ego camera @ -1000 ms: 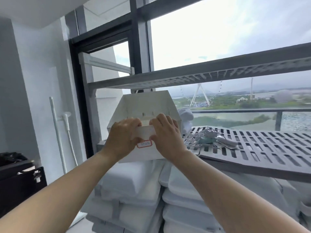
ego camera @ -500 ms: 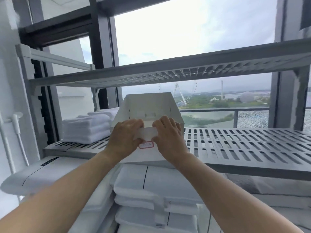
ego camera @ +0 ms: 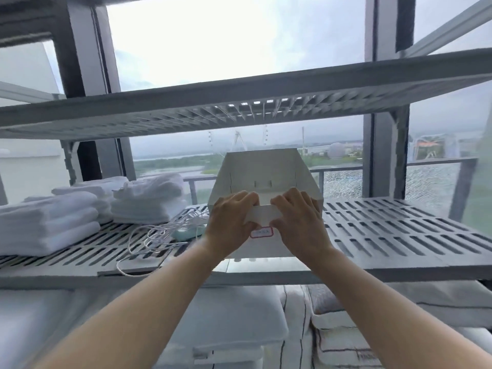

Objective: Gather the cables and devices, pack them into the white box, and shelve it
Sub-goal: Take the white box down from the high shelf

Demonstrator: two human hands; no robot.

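Note:
A white box [ego camera: 263, 171] with its lid raised sits on the grey slatted shelf [ego camera: 386, 233], a red-bordered label on its front. My left hand [ego camera: 230, 222] and my right hand [ego camera: 298, 222] both grip the box's front flap from either side. Left of the box, tangled white cables [ego camera: 157, 235] lie on the shelf beside a small pale teal device [ego camera: 186, 233]. One cable loop hangs over the shelf's front edge. The inside of the box is hidden from me.
Folded white towels [ego camera: 48, 222] are stacked at the shelf's left, more behind [ego camera: 149, 198]. An upper slatted shelf [ego camera: 239, 110] hangs close above the box. White pillows [ego camera: 213, 315] are stacked underneath. A window and railing lie behind.
The view has swung right along the shelf with the box held in both hands. The box now rests to the right of the cables and towels.

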